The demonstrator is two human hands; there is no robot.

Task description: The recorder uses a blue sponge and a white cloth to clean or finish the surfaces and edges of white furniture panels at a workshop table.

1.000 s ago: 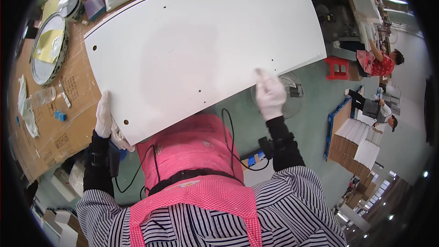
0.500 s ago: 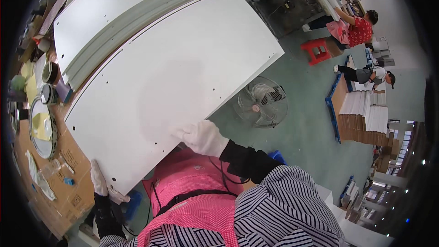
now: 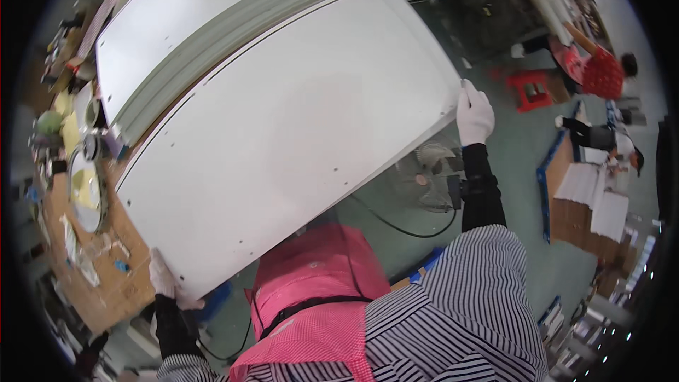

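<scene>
Head view: gloved left hand clasps the white panel's near corner. Right hand grips its far edge, a floor fan just below that grip.

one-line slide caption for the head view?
Gloved left hand and right hand grip opposite corners of a large white panel beside a stack of white panels.

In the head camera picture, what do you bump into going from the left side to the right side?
Round mirror-like disc → gloved left hand → big white panel → floor fan → gloved right hand → red stool → person in red top.
</scene>
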